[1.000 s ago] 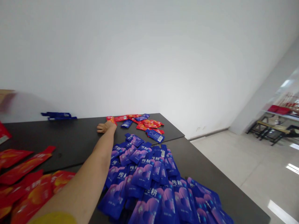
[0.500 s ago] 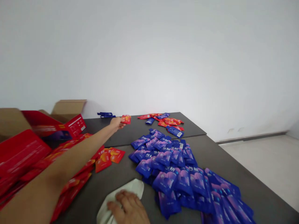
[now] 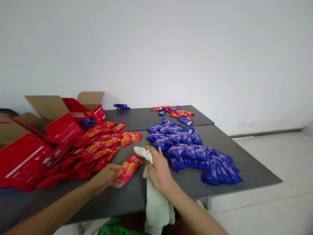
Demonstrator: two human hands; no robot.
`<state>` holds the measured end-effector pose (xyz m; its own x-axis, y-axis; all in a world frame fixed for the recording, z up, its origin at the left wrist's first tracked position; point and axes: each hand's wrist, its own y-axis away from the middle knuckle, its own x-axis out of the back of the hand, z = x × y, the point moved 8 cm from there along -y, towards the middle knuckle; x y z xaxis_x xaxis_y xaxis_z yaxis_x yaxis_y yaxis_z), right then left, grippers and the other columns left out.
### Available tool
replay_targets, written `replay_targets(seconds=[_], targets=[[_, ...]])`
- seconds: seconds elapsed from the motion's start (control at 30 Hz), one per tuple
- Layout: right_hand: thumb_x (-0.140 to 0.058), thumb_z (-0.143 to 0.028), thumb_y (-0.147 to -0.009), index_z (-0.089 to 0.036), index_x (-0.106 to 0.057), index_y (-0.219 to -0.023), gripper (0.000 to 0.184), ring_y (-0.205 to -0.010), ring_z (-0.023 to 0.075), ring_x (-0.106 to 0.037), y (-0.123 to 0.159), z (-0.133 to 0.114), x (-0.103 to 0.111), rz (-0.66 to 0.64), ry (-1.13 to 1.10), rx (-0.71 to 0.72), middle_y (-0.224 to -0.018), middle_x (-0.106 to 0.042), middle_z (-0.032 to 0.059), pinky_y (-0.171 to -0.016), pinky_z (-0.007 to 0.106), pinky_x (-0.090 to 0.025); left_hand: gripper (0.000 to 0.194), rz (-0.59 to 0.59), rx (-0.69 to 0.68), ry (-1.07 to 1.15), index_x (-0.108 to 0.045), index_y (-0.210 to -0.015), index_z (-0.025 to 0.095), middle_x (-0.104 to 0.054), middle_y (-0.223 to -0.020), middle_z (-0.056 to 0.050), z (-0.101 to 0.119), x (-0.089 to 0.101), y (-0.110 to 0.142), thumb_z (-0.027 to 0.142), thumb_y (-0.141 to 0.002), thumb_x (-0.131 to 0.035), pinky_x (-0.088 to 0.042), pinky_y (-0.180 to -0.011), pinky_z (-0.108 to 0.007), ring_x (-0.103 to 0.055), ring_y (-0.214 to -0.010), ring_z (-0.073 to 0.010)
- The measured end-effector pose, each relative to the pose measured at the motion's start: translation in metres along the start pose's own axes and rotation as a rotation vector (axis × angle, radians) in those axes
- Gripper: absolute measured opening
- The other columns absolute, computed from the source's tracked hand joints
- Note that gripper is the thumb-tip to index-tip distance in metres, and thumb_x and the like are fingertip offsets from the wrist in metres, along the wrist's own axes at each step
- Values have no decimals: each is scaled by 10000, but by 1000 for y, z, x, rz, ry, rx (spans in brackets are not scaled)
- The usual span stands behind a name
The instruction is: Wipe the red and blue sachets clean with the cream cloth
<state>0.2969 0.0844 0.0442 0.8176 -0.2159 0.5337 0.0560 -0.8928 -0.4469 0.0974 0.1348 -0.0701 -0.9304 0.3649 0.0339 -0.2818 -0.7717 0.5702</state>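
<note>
My left hand (image 3: 106, 176) pinches a red-orange sachet (image 3: 130, 167) by its near end, low over the dark table (image 3: 249, 166) close to its front edge. My right hand (image 3: 159, 169) is closed round a pale green cloth (image 3: 156, 202) that hangs over the table's front edge; its bunched top end pokes out above my fingers. A pile of red sachets (image 3: 95, 150) lies to the left of both hands. A spread of blue sachets (image 3: 190, 150) lies to the right.
Red cartons (image 3: 26, 160) and open cardboard boxes (image 3: 49, 106) crowd the left side. At the table's far end lie a small mixed heap of red and blue sachets (image 3: 177, 112) and two blue packs (image 3: 121, 106). White wall behind, tiled floor at right.
My left arm has drawn back from the far end of the table to the front edge, bringing a red sachet. My right hand has lifted the cloth. The view has swung left and down.
</note>
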Motion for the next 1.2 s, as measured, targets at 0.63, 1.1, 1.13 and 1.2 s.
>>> replay_targets(seconds=[0.63, 1.1, 1.13, 1.2], targets=[[-384, -515, -975, -263, -302, -1470, 562, -1418, 160, -183, 45, -13, -104, -565, 297, 420, -1508, -315, -2, -1172, 409, -36, 290, -150, 90, 171, -617, -917, 107, -728, -778, -128, -34, -12, 25, 232, -655, -631, -543, -762, -454, -700, -675, -263], [-400, -431, -997, -234, -294, -1470, 523, -1426, 112, -134, 45, -6, -95, -631, 254, 456, -1522, -281, -5, -1179, 359, -83, 318, -157, 96, 229, -652, -917, 70, -731, -863, -166, -36, -15, 29, 166, -621, -587, -545, -784, -395, -705, -772, -265], [-400, -411, -998, -234, -311, -1463, 505, -1425, 117, -140, 37, 2, -93, -619, 262, 427, -1513, -304, 0, -1178, 366, -94, 337, -162, 96, 226, -653, -939, 65, -730, -877, -173, -36, -16, 30, 168, -623, -595, -543, -790, -385, -706, -774, -259], [-418, -385, -992, -222, -341, -1449, 492, -1422, 133, -163, 21, 15, -88, -586, 290, 378, -1489, -353, 22, -1174, 377, -114, 367, -170, 88, 232, -650, -976, 67, -729, -892, -174, -36, -17, 30, 176, -629, -609, -543, -786, -374, -705, -765, -250]])
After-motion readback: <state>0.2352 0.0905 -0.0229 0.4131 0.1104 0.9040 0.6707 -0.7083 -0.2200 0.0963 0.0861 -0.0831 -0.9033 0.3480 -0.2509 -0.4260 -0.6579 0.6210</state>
